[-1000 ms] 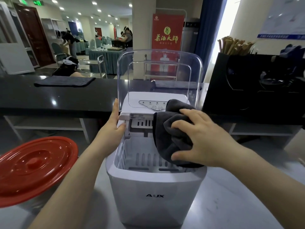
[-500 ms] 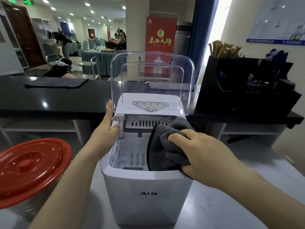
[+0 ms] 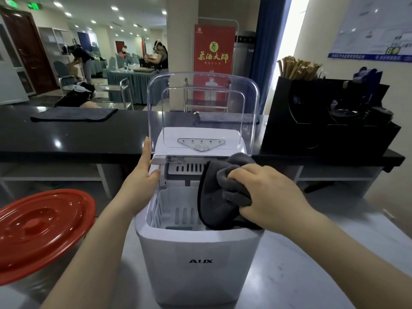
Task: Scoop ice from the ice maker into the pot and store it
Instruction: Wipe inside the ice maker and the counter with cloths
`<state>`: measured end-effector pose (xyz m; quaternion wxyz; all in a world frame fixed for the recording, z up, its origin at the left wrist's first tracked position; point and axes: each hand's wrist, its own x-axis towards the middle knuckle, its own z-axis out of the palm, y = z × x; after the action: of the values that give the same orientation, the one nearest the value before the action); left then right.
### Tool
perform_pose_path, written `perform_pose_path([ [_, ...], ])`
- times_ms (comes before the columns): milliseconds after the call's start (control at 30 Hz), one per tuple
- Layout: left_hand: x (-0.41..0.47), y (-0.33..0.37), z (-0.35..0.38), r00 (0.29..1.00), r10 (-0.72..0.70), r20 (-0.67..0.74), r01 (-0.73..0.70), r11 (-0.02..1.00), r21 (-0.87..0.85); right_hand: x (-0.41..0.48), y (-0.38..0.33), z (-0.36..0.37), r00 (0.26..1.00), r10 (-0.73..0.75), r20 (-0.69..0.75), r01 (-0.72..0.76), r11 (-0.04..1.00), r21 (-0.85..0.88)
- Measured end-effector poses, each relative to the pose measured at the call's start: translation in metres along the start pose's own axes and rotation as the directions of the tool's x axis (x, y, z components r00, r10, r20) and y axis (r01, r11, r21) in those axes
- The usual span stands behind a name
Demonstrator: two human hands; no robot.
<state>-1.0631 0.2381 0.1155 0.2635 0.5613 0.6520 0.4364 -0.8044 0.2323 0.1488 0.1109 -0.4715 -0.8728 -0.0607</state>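
Note:
A white AUX ice maker (image 3: pixel 198 262) stands in front of me with its clear lid (image 3: pixel 202 101) raised upright. Its white basket (image 3: pixel 171 210) shows no ice. My right hand (image 3: pixel 265 195) grips a bunched dark grey cloth (image 3: pixel 214 197) and holds it inside the basket against its right side. My left hand (image 3: pixel 142 177) rests flat against the machine's left side, fingers straight, thumb on the top edge near the lid hinge. The pot (image 3: pixel 33 284) sits at the lower left under a red lid (image 3: pixel 38 233); little of its metal body shows.
A dark counter (image 3: pixel 73 137) runs behind the machine, with a folded dark towel (image 3: pixel 73 114) on it. A black organiser (image 3: pixel 327 121) with wooden sticks stands at the right. People and tables fill the room beyond. The pale table (image 3: pixel 312 270) extends to the right.
My right hand has moved the cloth down from the upper right rim into the basket, then slightly back up its right side. The left hand stays on the machine's left side.

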Motion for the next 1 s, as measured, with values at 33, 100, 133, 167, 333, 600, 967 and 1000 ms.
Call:
perform_pose_path([
  [33, 0.0, 0.0, 0.0, 1.0, -0.001, 0.003, 0.001, 1.0, 0.0, -0.004, -0.003, -0.002, 0.999, -0.033, 0.028, 0.034, 0.999, -0.022],
  [100, 0.0, 0.0, 0.0, 1.0, -0.004, 0.01, 0.004, 1.0, -0.003, -0.014, -0.008, -0.008, 0.991, -0.099, 0.088, 0.103, 0.993, -0.052],
  [133, 0.0, 0.0, 0.0, 1.0, -0.006, 0.008, 0.006, 1.0, 0.0, -0.016, -0.011, -0.011, 0.986, -0.121, 0.114, 0.129, 0.99, -0.065],
  [167, 0.001, 0.0, 0.0, 1.0, -0.007, 0.004, 0.007, 1.0, 0.004, -0.014, -0.012, -0.013, 0.981, -0.136, 0.138, 0.147, 0.986, -0.073],
  [333, 0.001, -0.002, 0.002, 0.999, 0.037, -0.003, -0.037, 0.999, 0.018, 0.015, -0.009, -0.004, 0.976, -0.165, 0.143, 0.185, 0.973, -0.138],
  [600, -0.009, -0.006, 0.007, 0.99, 0.139, -0.034, -0.12, 0.933, 0.339, 0.022, 0.0, 0.003, 0.993, -0.107, 0.057, 0.111, 0.992, -0.063],
  [967, -0.005, -0.006, 0.008, 0.959, 0.284, -0.003, -0.23, 0.78, 0.582, 0.028, -0.007, 0.009, 0.984, -0.174, 0.036, 0.176, 0.98, -0.089],
  [1000, -0.004, -0.005, 0.009, 0.961, 0.277, 0.003, -0.226, 0.777, 0.588, 0.03, -0.004, 0.013, 0.987, -0.159, -0.018, 0.157, 0.984, -0.089],
])
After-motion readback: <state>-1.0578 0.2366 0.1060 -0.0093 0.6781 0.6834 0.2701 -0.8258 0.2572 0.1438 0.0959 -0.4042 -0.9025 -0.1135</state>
